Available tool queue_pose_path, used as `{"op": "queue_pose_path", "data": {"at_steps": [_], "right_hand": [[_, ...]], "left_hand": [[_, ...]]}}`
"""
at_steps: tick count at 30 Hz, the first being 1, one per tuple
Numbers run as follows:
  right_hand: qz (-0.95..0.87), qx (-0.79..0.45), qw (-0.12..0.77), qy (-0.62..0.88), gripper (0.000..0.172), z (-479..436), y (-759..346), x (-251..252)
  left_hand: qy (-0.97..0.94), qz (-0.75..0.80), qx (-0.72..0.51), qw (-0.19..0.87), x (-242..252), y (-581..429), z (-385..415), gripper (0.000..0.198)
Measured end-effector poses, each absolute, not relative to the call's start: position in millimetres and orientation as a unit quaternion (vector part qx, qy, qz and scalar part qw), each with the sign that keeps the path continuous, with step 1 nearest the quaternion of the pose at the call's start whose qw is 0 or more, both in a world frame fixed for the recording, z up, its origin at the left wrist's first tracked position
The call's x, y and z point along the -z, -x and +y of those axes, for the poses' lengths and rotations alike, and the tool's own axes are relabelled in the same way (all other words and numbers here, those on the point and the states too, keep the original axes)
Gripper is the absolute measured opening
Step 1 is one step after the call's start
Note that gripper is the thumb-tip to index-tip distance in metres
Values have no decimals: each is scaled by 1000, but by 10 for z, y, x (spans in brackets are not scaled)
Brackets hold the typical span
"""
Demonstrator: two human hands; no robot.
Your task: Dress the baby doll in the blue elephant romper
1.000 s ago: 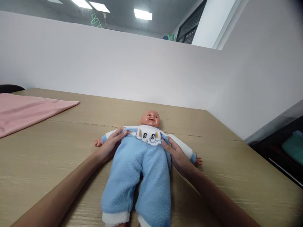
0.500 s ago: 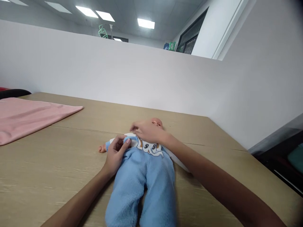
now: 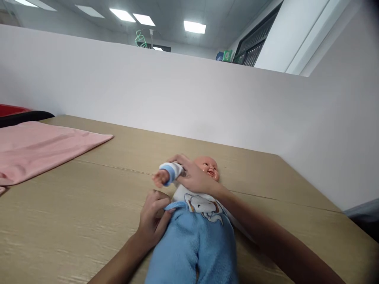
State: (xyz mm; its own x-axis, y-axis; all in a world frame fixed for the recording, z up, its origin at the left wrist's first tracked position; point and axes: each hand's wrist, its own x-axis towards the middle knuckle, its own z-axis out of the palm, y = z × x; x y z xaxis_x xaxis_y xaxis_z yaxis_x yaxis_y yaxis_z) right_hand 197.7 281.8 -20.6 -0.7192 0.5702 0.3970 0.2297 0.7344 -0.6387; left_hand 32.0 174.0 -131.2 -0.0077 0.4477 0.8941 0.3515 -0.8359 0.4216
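Observation:
A baby doll [image 3: 209,167] lies on its back on the table, head away from me. It wears a white top with blue cuffs and fluffy blue trousers [image 3: 192,242]; a cartoon animal picture [image 3: 204,206] covers its front. At the waist on the left side, my left hand [image 3: 154,215] pinches the trousers' blue edge between thumb and fingers. My right hand [image 3: 194,176] reaches across the doll's chest and grips its sleeved arm [image 3: 175,169], which is raised off the table. The doll's other arm is mostly hidden by my right forearm.
A pink cloth [image 3: 56,144] is spread on the wooden table [image 3: 89,213] at the left. Behind it shows a red and black object [image 3: 20,114]. A white partition [image 3: 166,94] rises along the table's far edge, and a wall meets it at the right.
My right hand has taken hold of the doll's arm and lifted it up and inward. My left hand keeps hold of the blue edge. The view has shifted left, uncovering the doll's face.

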Motion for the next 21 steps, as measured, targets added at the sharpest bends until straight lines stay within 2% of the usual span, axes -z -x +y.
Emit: {"op": "queue_pose_path", "data": {"at_steps": [3,5,6,7,10,12,15,18,21], "right_hand": [[-866,-356,297,185,52,2781,-2152,221],[-873,-367,270,174,50,2757,-2183,272],[-878,-367,257,170,46,2753,-2181,301],[-882,-369,243,166,42,2754,-2173,326],[-884,-367,231,172,37,2748,-2142,358],[-871,-352,266,218,41,2676,-2134,331],[-822,-332,309,344,25,2423,-2147,262],[-803,-324,274,418,28,2171,-2167,268],[-766,-413,284,403,29,2139,-2169,374]], "left_hand": [[-646,291,-704,46,1350,-377,1698,12],[-581,298,-753,78,1305,-435,1673,8],[-548,307,-769,116,1260,-455,1674,3],[-514,322,-774,180,1207,-465,1687,6],[-394,373,-729,418,1060,-423,1793,30],[-337,399,-696,492,1029,-360,1883,41],[-328,405,-671,527,1087,-275,1984,49],[-345,404,-631,566,1174,-230,2069,53],[-401,425,-601,545,1213,-218,2206,58]]}}
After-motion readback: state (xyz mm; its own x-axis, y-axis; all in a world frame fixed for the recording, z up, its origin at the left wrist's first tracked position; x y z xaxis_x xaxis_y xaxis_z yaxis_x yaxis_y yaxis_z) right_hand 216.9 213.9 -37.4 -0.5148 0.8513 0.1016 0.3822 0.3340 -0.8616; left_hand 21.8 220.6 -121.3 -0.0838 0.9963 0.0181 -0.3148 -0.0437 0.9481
